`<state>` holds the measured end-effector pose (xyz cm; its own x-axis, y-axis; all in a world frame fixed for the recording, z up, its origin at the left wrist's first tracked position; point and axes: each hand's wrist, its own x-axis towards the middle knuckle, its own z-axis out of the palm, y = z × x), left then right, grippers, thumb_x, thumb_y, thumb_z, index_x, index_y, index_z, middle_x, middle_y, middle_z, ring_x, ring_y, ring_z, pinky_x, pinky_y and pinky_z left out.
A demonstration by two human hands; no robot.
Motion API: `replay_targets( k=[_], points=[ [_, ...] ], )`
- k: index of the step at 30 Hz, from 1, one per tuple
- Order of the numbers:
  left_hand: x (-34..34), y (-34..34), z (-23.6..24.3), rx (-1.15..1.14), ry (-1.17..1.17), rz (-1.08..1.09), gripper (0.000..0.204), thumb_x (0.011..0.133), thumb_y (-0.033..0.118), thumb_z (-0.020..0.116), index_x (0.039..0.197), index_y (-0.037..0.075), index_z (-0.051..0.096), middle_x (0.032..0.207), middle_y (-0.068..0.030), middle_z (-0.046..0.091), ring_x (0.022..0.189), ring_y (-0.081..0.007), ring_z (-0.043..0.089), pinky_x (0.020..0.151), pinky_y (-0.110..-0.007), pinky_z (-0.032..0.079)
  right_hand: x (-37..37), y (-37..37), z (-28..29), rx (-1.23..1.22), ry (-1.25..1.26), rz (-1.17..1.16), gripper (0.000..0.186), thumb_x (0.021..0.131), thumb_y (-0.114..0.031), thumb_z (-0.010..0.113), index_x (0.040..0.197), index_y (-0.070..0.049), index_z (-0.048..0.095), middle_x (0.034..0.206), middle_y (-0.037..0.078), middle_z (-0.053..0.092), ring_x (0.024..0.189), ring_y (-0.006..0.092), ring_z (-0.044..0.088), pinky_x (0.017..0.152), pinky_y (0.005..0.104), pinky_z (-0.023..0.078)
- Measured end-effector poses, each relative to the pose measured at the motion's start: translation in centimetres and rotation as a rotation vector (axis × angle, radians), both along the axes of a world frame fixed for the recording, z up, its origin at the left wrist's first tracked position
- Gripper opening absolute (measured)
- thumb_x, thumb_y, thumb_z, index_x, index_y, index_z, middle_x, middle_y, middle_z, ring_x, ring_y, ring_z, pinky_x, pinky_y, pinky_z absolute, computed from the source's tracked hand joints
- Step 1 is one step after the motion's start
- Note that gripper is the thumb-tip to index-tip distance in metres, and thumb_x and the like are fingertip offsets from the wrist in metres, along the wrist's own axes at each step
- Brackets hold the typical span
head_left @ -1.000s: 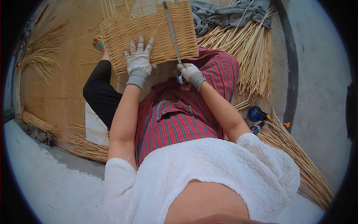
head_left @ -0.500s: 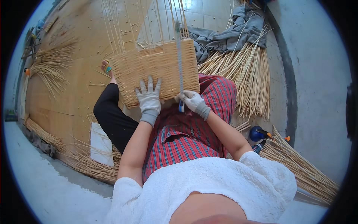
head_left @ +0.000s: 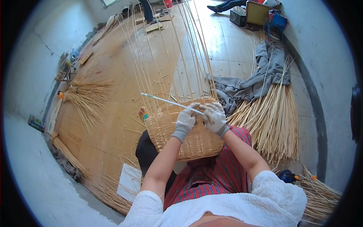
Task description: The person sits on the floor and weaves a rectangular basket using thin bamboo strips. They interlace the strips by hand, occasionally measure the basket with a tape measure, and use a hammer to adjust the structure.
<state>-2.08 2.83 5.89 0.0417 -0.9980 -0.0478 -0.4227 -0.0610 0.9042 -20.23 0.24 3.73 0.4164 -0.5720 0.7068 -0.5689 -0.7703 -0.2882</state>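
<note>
A woven wicker panel [head_left: 166, 130] leans on my lap, with long upright canes [head_left: 177, 45] rising from its far edge. Over its upper right part, my left hand [head_left: 186, 120] and my right hand [head_left: 214, 118], both in pale work gloves, are close together. Between them is a tape measure [head_left: 166, 100], its thin pale blade slanting up to the left across the panel. My left fingers pinch the blade. My right hand is closed at the blade's other end; the case is hidden there.
A big bundle of canes [head_left: 270, 128] under a grey cloth [head_left: 264, 72] lies to the right. Another cane bundle [head_left: 89, 98] is at left, and more canes [head_left: 319, 193] lie at lower right. A white board [head_left: 129, 181] is by my left leg. Other people's legs [head_left: 147, 11] show far off.
Both hands have moved from the panel's near edge to its upper right. The tape blade lay upright along the panel; now it slants left. My left hand has gone from spread flat to pinching it.
</note>
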Motion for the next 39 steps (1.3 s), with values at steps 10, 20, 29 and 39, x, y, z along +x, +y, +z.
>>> replay_targets(
  k=[10, 20, 29, 39],
  points=[
    [-0.6, 1.9, -2.3, -0.32, -0.03, -0.085, 0.035, 0.083, -0.007, 0.059, 0.11, 0.009, 0.074, 0.099, -0.0135, 0.072, 0.09, -0.0257, 0.071, 0.079, -0.034, 0.056, -1.5, 1.4, -0.2, 0.005, 0.066, 0.068, 0.006, 0.082, -0.02, 0.063, 0.08, -0.015, 0.065, 0.103, 0.004, 0.071, 0.093, 0.026, 0.065, 0.095, 0.0441, 0.045],
    [0.1, 1.1, -2.7, -0.401, -0.362, -0.083, 0.031, 0.085, 0.002, 0.067, 0.115, 0.009, 0.07, 0.107, -0.0139, 0.071, 0.1, -0.0302, 0.067, 0.089, -0.037, 0.053, -0.9, 1.1, 0.4, 0.025, -0.03, 0.08, 0.013, 0.09, -0.021, 0.059, 0.087, -0.014, 0.068, 0.105, 0.004, 0.073, 0.099, 0.0246, 0.068, 0.099, 0.0417, 0.046],
    [10.1, 7.2, -0.5, -0.187, 0.159, 0.378, 0.019, 0.096, 0.004, 0.063, 0.114, 0.006, 0.068, 0.097, -0.0016, 0.068, 0.076, -0.0072, 0.06, 0.068, -0.024, 0.05, -9.0, -0.8, 4.7, 1.085, -0.401, 0.344, 0.032, 0.107, -0.03, 0.049, 0.104, -0.004, 0.067, 0.082, 0.0, 0.063, 0.073, 0.0076, 0.057, 0.068, 0.0236, 0.049],
    [5.7, 11.4, -1.4, -0.363, -0.592, 0.452, 0.03, 0.081, 0.011, 0.078, 0.111, 0.013, 0.07, 0.123, -0.012, 0.06, 0.117, -0.0303, 0.056, 0.102, -0.042, 0.044, -1.4, 13.4, -3.0, 1.554, -0.725, 0.355, 0.034, 0.108, -0.032, 0.046, 0.109, -0.002, 0.064, 0.092, 0.008, 0.07, 0.085, 0.0179, 0.069, 0.079, 0.0318, 0.056]
  ],
)
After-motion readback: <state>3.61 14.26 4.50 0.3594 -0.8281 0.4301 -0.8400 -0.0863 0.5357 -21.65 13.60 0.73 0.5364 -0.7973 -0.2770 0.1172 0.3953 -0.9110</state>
